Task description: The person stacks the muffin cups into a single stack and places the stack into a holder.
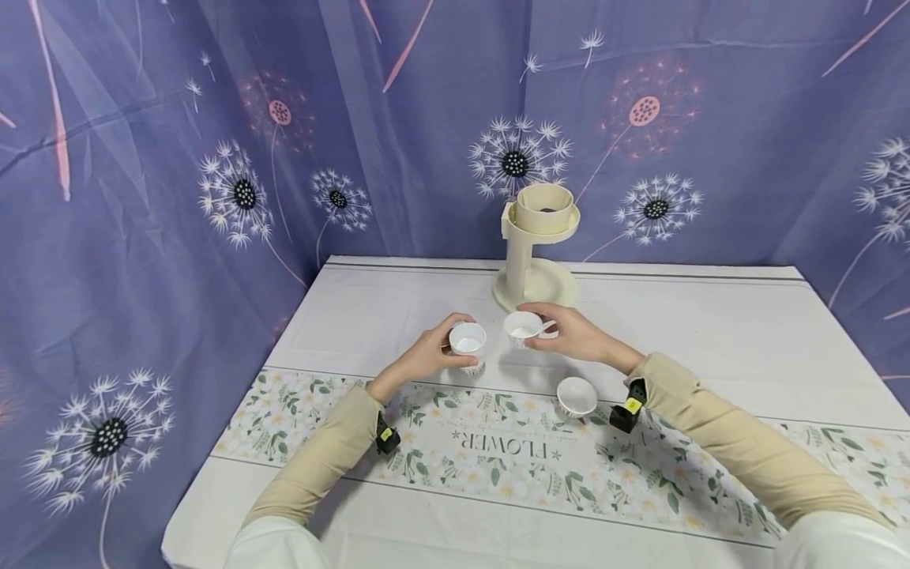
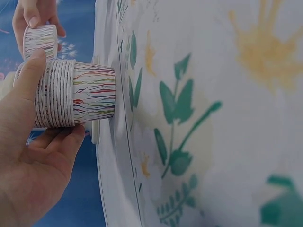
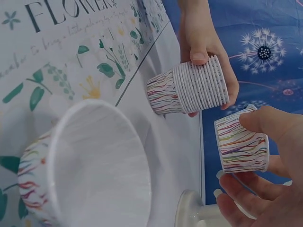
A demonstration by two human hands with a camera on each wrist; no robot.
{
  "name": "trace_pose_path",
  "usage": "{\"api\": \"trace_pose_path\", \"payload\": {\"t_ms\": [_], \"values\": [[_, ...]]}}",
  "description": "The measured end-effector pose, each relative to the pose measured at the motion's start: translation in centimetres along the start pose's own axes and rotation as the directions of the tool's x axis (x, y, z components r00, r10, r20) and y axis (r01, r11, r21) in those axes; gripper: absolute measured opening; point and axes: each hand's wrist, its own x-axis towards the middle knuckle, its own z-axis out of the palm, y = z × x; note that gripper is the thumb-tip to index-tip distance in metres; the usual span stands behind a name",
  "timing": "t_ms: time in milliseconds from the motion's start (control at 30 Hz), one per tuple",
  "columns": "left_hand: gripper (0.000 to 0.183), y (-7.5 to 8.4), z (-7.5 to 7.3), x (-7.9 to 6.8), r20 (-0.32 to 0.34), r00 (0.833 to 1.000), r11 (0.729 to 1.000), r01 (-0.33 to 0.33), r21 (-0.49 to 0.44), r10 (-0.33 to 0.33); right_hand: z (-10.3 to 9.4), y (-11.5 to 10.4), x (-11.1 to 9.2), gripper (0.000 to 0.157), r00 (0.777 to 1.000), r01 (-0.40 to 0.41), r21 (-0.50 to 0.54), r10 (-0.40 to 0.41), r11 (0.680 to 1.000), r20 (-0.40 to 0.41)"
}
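My left hand (image 1: 431, 352) grips a stack of white paper cups (image 2: 59, 94) printed with wavy coloured lines. The stack is upright, its base close over the tablecloth. To its right, my right hand (image 1: 569, 333) holds a single paper cup (image 3: 242, 142) of the same pattern between thumb and fingers, mouth up. A white strip (image 1: 547, 325) sticks out at that cup's rim. The two hands are apart, with a small gap between the cups. Another paper cup (image 1: 577, 397) stands upright on the cloth, nearer to me and below my right wrist.
A cream stand (image 1: 520, 269) with a round base and a ring-shaped cup holder (image 1: 543, 207) on top is just beyond my right hand. The white tablecloth (image 1: 675, 316) carries a flowered band. A blue dandelion-print curtain (image 1: 426, 158) hangs behind and at the left.
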Motion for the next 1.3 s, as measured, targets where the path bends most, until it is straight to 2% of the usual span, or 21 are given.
{"api": "trace_pose_path", "payload": {"t_ms": [400, 567, 600, 800, 833, 1067, 1200, 1300], "values": [[0.064, -0.5, -0.1, 0.0, -0.006, 1.000, 0.999, -0.017, -0.048, 0.017, 0.5, -1.0, 1.1, 0.060, 1.000, 0.030, -0.002, -0.030, 1.000, 0.007], [0.062, -0.5, -0.1, -0.1, -0.002, 1.000, 0.999, -0.015, -0.042, 0.015, 0.7, -1.4, 1.5, 0.060, 0.999, 0.053, 0.007, -0.053, 0.999, -0.003], [0.062, 0.0, -0.2, -0.2, 0.002, 1.000, 0.999, -0.010, -0.041, 0.010, 0.7, -1.5, 1.6, 0.060, 0.998, 0.057, 0.012, -0.057, 0.998, -0.004], [0.064, -0.2, -0.3, -0.1, -0.001, 1.000, 1.000, -0.019, -0.016, 0.019, 0.9, -1.9, 2.2, 0.060, 0.997, 0.075, 0.035, -0.075, 0.997, 0.001], [0.064, -0.7, -0.2, 0.1, -0.005, 1.000, 1.000, -0.025, -0.014, 0.025, 1.0, -1.9, 2.3, 0.060, 0.997, 0.079, 0.035, -0.079, 0.996, 0.004], [0.064, -0.5, -0.2, 0.1, 0.002, 1.000, 1.000, -0.012, -0.021, 0.012, 1.5, -2.3, 2.9, 0.059, 0.995, 0.094, 0.043, -0.095, 0.995, 0.033], [0.065, -0.2, -0.2, 0.0, 0.005, 1.000, 1.000, -0.021, -0.022, 0.021, 1.7, -2.6, 3.3, 0.059, 0.994, 0.098, 0.045, -0.100, 0.994, 0.054], [0.063, 1.1, -0.5, -0.4, 0.019, 0.999, 0.999, -0.042, -0.027, 0.043, 1.9, -2.8, 3.6, 0.058, 0.992, 0.105, 0.036, -0.107, 0.994, 0.071]]}}
